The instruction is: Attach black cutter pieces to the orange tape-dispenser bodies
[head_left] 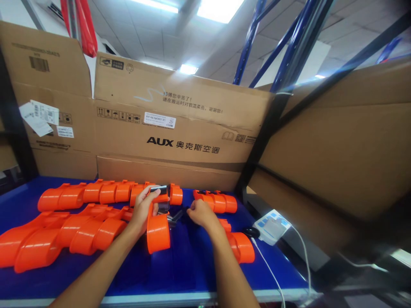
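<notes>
My left hand (146, 208) is closed around an orange plastic part (158, 234) with a wide, round, ring-like end hanging below the fingers. Under the thumb, at the top of this part, sits a dark shiny strip (159, 189). My right hand (202, 212) is closed a short way to the right, above the blue table; whatever its fingers pinch is hidden. Between both hands lie several small dark pieces (175, 218), partly covered by the left hand. Just behind the right hand is a group of joined-looking orange parts (221, 202).
Rows of similar orange parts (96, 229) cover the left of the blue table (180, 269). A white device (272, 226) with cables and a black round object (251, 232) sit at right. Cardboard panels (180, 111) wall the back; a dark rack post (260, 145) rises at right.
</notes>
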`<state>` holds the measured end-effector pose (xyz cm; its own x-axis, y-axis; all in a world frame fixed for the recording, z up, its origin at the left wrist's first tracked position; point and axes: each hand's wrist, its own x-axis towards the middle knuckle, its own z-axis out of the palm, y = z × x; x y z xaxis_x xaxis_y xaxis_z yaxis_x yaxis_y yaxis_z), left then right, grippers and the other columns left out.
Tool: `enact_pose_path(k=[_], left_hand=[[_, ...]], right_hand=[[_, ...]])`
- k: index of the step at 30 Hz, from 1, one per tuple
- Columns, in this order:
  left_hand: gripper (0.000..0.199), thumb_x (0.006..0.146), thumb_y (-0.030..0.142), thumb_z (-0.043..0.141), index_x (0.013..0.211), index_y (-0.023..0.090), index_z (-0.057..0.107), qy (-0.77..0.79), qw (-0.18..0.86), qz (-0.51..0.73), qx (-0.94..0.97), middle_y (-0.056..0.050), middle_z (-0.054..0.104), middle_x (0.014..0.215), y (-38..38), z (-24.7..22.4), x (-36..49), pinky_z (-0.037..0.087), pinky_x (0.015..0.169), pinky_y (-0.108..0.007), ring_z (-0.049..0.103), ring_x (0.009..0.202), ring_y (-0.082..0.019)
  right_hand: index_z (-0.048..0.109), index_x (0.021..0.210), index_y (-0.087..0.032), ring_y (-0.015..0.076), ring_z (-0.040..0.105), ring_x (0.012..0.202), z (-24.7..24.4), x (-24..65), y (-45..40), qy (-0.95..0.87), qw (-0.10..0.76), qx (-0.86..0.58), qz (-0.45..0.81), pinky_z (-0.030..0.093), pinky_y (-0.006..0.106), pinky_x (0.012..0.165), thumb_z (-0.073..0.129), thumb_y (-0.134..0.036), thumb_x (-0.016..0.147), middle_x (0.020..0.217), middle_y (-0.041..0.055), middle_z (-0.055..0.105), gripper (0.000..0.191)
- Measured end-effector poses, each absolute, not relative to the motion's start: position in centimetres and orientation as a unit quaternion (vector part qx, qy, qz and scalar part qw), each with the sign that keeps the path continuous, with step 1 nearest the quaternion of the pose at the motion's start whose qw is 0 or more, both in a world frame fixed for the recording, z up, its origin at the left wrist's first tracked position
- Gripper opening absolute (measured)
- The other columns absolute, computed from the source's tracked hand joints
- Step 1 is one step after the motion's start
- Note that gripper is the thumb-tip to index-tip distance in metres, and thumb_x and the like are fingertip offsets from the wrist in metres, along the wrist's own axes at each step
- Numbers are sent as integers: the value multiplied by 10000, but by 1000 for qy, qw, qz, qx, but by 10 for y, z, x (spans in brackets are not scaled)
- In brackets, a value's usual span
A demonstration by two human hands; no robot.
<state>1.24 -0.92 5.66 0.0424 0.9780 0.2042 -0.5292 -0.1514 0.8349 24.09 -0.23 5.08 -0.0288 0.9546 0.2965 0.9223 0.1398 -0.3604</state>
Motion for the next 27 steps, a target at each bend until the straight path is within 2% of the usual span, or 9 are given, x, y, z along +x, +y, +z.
enact_pose_path(k=[2,5,7,11,16,23,27], left_hand=[[349,711,432,794,891,200,606,275,586,638,417,67,535,486,-9,56,12,291,370,-189,393,315,-68],[377,700,443,797,916,197,611,285,579,637,422,61,557,520,-7,56,12,293,366,-195,400,320,-69],[399,691,454,800,930,194,616,290,578,634,424,55,579,552,-7,56,12,302,368,-200,406,324,-70],[417,687,472,798,943,191,626,295,576,630,430,50,596,572,-7,57,13,298,364,-204,404,317,-68],[378,693,460,796,899,199,615,293,574,636,425,66,559,535,-9,55,14,298,367,-203,402,321,-70],[364,722,465,777,915,200,620,295,567,635,433,79,514,489,-6,53,14,298,377,-198,388,325,-72],[371,720,465,782,923,198,622,305,564,629,440,72,536,517,-4,51,14,295,378,-198,394,329,-68]], right_hand=[[685,742,-168,180,654,632,51,240,1,-715,232,-659,29,407,248,570,630,-106,798,683,65,720,99],[717,933,-142,205,698,825,51,237,5,-714,215,-666,26,454,261,686,565,-110,867,899,120,759,169],[725,957,-136,211,704,883,49,234,7,-716,193,-670,34,461,265,735,524,-141,918,950,136,759,205],[741,830,-158,216,712,844,46,230,9,-721,142,-676,61,461,272,738,493,-153,933,865,125,762,268],[754,863,-160,217,710,854,45,231,7,-719,133,-679,72,454,258,695,533,-130,874,881,115,762,223],[748,865,-148,213,692,786,49,236,3,-721,189,-663,71,439,257,650,609,-138,806,862,109,752,152],[738,911,-149,197,665,751,58,232,2,-719,244,-648,59,440,259,655,562,-166,859,818,87,734,185]])
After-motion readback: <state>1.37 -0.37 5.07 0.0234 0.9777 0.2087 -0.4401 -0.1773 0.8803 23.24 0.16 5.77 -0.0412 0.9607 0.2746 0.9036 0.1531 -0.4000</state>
